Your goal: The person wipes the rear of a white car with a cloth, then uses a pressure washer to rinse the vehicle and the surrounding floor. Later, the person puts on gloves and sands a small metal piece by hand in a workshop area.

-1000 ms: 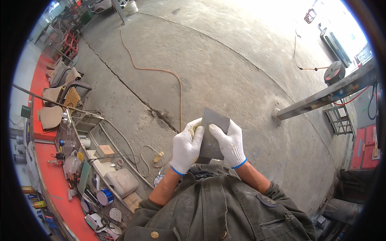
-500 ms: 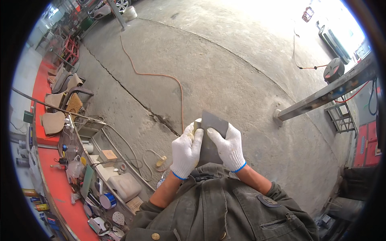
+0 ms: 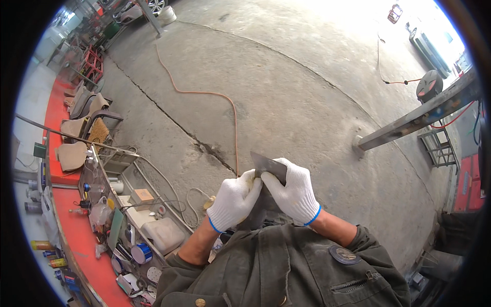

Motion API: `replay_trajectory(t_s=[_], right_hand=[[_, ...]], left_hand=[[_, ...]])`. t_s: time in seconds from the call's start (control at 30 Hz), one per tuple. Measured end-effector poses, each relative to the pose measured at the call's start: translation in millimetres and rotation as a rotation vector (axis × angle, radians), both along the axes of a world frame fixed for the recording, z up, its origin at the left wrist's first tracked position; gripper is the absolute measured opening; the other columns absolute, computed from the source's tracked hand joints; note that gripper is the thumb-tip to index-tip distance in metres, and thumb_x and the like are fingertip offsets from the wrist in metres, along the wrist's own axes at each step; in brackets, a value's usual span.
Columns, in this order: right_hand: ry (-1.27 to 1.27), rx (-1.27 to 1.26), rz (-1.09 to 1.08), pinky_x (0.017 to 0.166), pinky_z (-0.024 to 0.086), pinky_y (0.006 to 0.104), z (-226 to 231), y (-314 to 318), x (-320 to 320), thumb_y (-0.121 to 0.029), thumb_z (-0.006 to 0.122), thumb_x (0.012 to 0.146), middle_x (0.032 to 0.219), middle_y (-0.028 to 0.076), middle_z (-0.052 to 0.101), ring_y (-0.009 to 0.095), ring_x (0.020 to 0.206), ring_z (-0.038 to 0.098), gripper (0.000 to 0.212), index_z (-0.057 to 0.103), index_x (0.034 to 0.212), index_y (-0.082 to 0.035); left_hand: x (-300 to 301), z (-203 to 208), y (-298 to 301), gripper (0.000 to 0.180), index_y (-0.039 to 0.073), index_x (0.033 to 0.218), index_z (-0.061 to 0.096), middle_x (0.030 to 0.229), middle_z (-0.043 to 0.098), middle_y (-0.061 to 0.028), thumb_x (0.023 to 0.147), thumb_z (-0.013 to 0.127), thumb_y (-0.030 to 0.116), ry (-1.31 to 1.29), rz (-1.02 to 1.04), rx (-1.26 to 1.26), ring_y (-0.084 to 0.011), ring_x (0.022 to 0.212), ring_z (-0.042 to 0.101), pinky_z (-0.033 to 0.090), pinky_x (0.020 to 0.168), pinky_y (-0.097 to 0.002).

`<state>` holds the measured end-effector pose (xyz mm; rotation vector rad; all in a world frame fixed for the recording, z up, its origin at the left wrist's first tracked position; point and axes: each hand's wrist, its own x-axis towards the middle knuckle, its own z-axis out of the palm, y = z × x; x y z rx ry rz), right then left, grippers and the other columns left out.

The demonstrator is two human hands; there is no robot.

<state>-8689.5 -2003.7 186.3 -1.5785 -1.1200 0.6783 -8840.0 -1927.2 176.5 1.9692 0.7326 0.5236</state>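
A dark grey sheet [image 3: 269, 165], which looks like sandpaper, is held up in front of my chest between both gloved hands. My left hand [image 3: 232, 201], in a white knit glove, is closed on its left side with the thumb on the near face. On the right side, my right hand [image 3: 295, 191] pinches the upper part, thumb pressed against the sheet. The top corner sticks up between the hands, tilted, and a lower part hangs below toward my jacket [image 3: 255, 256]. A small yellowish patch shows by the left fingers; I cannot tell what it is. Most fingertips are hidden behind the sheet.
At my left stands a red-topped bench [image 3: 66, 204] with a blue-ringed tape roll [image 3: 141, 253], a pale plastic container [image 3: 162, 236] and a small box [image 3: 141, 196]. An orange hose [image 3: 204, 92] crosses the cracked concrete floor. A metal post [image 3: 404, 125] slants at the right.
Both hands have come slightly lower and nearer my body. The sheet has tilted, its upper part now narrower in view, and my right hand has turned over it.
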Motion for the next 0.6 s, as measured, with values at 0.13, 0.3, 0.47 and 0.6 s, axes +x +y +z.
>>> replay_trajectory(t_s=[0.13, 0.3, 0.47, 0.6], right_hand=[[0.034, -0.069, 0.109, 0.067, 0.052, 0.0337, 4.8, 4.7, 10.0, -0.010, 0.066, 0.085, 0.083, 0.020, 0.068, 0.027, 0.074, 0.069, 0.020, 0.066, 0.101, 0.002], [0.239, 0.012, -0.075, 0.070, 0.052, 0.0308, 4.9, 14.3, 0.8, -0.012, 0.066, 0.087, 0.086, 0.014, 0.071, 0.016, 0.078, 0.068, 0.022, 0.067, 0.103, 0.002], [0.234, 0.017, -0.068, 0.071, 0.052, 0.0308, 2.7, 12.3, -3.9, -0.011, 0.065, 0.087, 0.088, 0.016, 0.071, 0.019, 0.080, 0.069, 0.020, 0.067, 0.103, 0.002], [0.110, 0.038, -0.045, 0.069, 0.052, 0.0327, 3.2, 10.9, -6.1, -0.009, 0.065, 0.085, 0.085, 0.019, 0.069, 0.028, 0.078, 0.070, 0.019, 0.067, 0.101, 0.001]], left_hand=[[-5.6, -4.1, 6.9, 0.023, -0.003, 0.114, 0.061, 0.074, 0.063, -0.0219, 0.096, 0.056, 0.010, 0.061, -0.044, -0.148, -0.0274, 0.069, 0.069, 0.050, 0.061, -0.0334], [13.8, -10.2, -2.3, 0.028, -0.005, 0.119, 0.060, 0.083, 0.068, -0.0204, 0.097, 0.056, 0.012, -0.201, 0.258, -0.055, -0.0241, 0.076, 0.071, 0.052, 0.068, -0.0307], [12.9, -10.6, -3.5, 0.030, -0.006, 0.121, 0.059, 0.086, 0.069, -0.0220, 0.096, 0.057, 0.011, -0.126, 0.284, 0.097, -0.0278, 0.079, 0.073, 0.053, 0.066, -0.0314], [1.6, -3.3, 0.9, 0.030, -0.006, 0.120, 0.059, 0.080, 0.067, -0.0221, 0.095, 0.058, 0.011, -0.060, 0.154, 0.097, -0.0305, 0.074, 0.072, 0.052, 0.062, -0.0314]])
